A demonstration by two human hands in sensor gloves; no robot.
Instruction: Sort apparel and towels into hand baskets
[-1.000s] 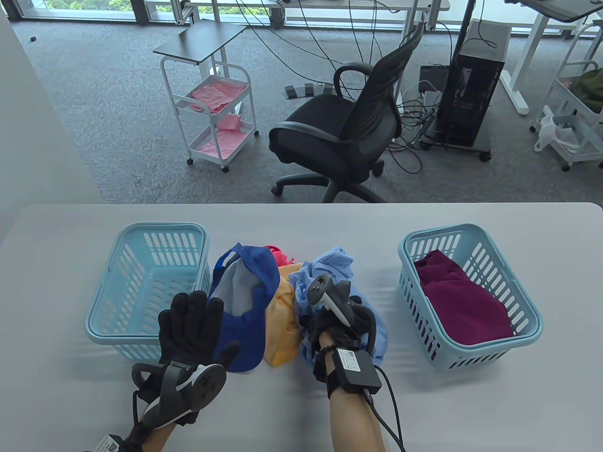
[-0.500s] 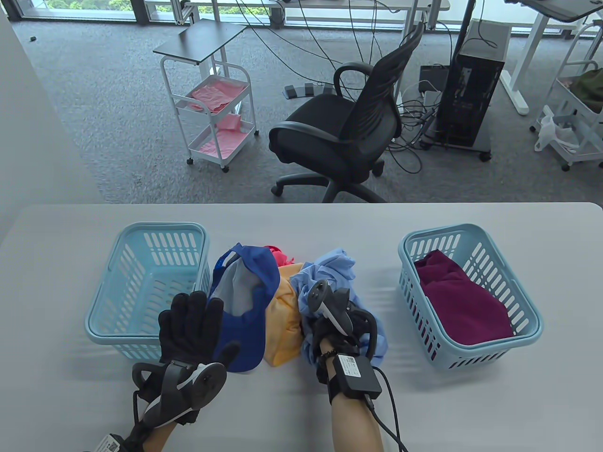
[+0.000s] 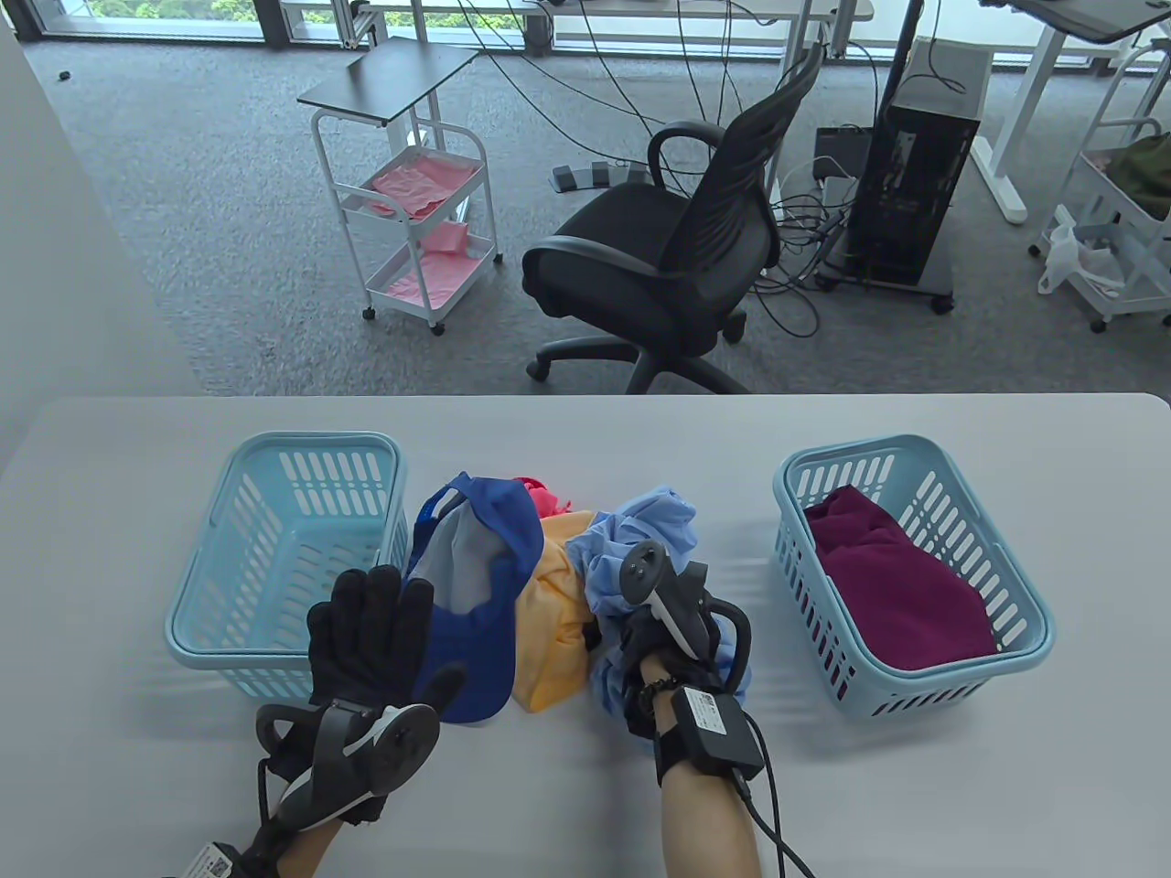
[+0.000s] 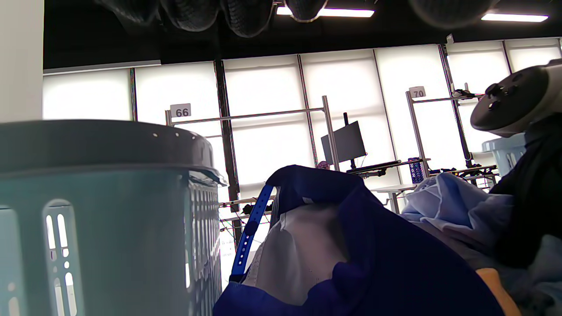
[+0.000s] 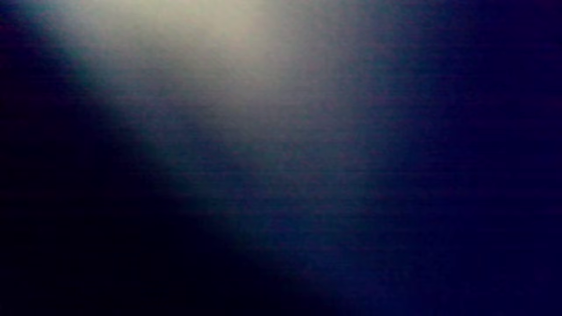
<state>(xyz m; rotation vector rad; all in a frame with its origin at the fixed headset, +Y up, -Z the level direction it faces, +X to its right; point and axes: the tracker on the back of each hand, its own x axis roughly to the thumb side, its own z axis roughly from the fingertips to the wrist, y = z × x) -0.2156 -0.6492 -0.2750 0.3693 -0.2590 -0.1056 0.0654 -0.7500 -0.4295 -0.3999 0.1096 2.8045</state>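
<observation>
Table view: a heap of garments lies mid-tabletop (image 3: pixel 549 805) between two pale blue hand baskets. The left basket (image 3: pixel 229 631) shows no contents; the right basket (image 3: pixel 1025 640) holds a maroon towel (image 3: pixel 901 590). The heap comprises a blue cap (image 3: pixel 489 558) lying inside-up, an orange cloth (image 3: pixel 549 622), a pink item (image 3: pixel 544 494) barely visible behind, and a light blue garment (image 3: pixel 649 521).

The left hand (image 3: pixel 375 631) is flat, grip wide with fingers spread, its fingertips at the cap's near edge beside the left basket. The right hand (image 3: pixel 663 640) is buried in the light blue garment; its fingers are hidden by tracker and cloth, so its grip cannot be told.

Left wrist view: seen from low down, the left basket wall (image 4: pixel 109 219), the cap's adjustable strap (image 4: pixel 250 228) and pale lining, and the right hand's tracker (image 4: pixel 518 101) above the light blue garment (image 4: pixel 452 202). The right wrist view is dark and blurred, showing nothing identifiable.

Against the frame one second earlier, the right hand has shifted rightward and nearer, and the light blue garment has bunched with it; the left hand is unchanged.

Beyond the tabletop: an office chair (image 3: pixel 677 256), a white trolley (image 3: pixel 412 210) and a computer tower (image 3: pixel 915 183)
</observation>
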